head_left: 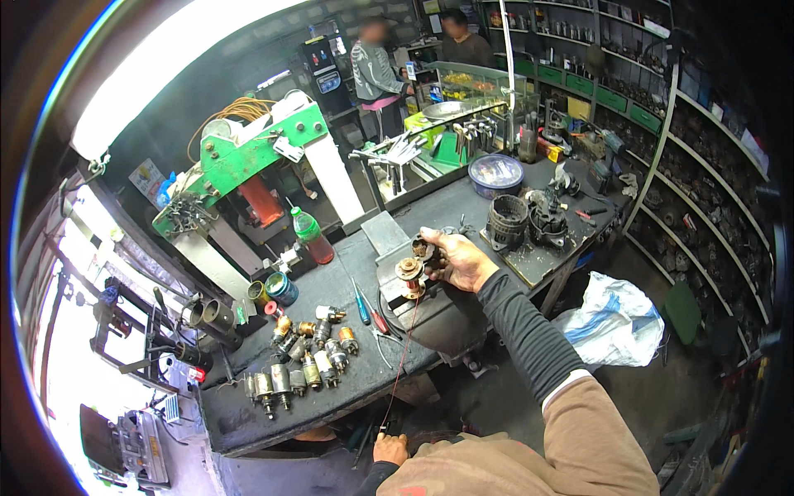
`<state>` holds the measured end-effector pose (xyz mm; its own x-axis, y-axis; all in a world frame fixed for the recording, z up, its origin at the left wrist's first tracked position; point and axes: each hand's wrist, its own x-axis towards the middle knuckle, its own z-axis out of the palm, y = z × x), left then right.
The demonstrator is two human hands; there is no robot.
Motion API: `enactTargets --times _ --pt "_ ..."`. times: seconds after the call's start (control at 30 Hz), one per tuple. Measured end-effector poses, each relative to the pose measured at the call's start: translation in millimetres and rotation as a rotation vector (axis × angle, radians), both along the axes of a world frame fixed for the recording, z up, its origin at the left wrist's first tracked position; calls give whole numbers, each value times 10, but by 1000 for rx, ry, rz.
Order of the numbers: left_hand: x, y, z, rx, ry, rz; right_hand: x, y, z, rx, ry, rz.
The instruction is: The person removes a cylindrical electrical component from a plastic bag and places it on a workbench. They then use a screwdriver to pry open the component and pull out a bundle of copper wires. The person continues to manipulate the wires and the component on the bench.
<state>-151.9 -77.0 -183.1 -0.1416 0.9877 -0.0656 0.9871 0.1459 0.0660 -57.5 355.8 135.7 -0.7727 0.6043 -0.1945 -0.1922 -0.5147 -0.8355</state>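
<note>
My right hand (463, 261) reaches out over the bench vise (434, 322), its fingers closed round a small dark round part (423, 249) with a copper-coloured inside. Right beside that part, a copper coil (410, 271) stands upright at the vise. From the coil a thin reddish wire (403, 364) runs down past the bench edge to my left hand (391, 449). That hand is closed on the wire's lower end, low in front of the bench; whether it also grips a small tool there I cannot make out.
Several cylindrical solenoids (281, 380), two screwdrivers (361, 302) and pliers (382, 347) lie on the dark bench (240, 426). A bottle of red liquid (314, 240) stands behind. Motor housings (506, 221) and a lidded tub (496, 175) are right. A white sack (616, 318) lies below; two people are beyond.
</note>
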Motion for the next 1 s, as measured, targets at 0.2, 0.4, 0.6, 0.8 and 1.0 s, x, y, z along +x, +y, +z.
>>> enactTargets --times 0.2,0.4,0.6,0.8,1.0 --pt "75 -63 70 -33 11 30 129 77 -124 91 212 165" --pt "125 -72 109 16 21 20 229 -120 -109 274 224 -38" --pt "209 -86 124 28 5 59 144 -346 -155 481 277 -247" --pt "289 -101 122 43 -29 92 136 -453 -133 495 267 -289" --pt "305 -56 182 80 -34 98 246 -124 9 494 -27 -81"
